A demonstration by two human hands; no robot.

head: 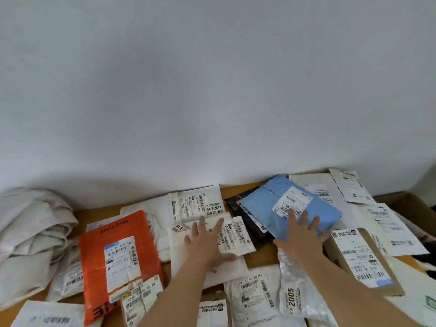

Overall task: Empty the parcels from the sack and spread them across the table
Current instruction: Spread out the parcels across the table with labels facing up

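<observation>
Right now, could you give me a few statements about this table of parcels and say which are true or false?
1. The right hand lies flat on the blue parcel. True.
2. The left hand is gripping the orange parcel. False: it lies open on a white parcel beside the orange one.
3. The crumpled sack sits at the left end of the table. True.
4. The blue parcel lies under a black parcel. False: blue lies on top of black.

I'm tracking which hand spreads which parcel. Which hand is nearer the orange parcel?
Left. The left hand lies flat on white parcels just right of the orange parcel; the right hand is farther right, on the blue parcel.
</observation>
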